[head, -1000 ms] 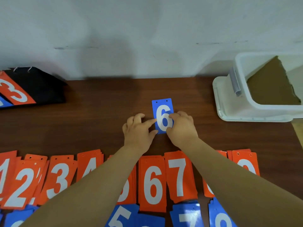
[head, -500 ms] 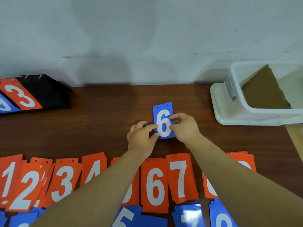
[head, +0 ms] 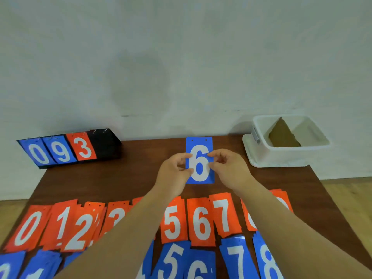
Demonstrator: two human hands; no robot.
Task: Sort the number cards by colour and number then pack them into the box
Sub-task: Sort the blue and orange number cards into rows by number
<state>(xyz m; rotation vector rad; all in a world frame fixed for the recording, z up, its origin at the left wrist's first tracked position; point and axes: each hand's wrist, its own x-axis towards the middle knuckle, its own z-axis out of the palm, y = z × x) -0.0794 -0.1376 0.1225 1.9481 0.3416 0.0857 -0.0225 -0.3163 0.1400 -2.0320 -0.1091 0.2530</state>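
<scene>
The left grip [head: 173,172] and right grip [head: 229,170] pinch the blue 6 card [head: 199,166] by its side edges (number facing the camera); the white box [head: 281,157] sits beyond the right grip.

Plain off-white wall [head: 181,57], scuffed, soft shadow mid-frame. Dark brown wooden table [head: 120,178] pushed against it. Light wood floor [head: 346,190] either side.

6 on blue card [head: 199,164]; 093 on scoreboard [head: 60,151]; orange row [head: 201,220]: 0, 1, 2, 5, 6, 7.
</scene>
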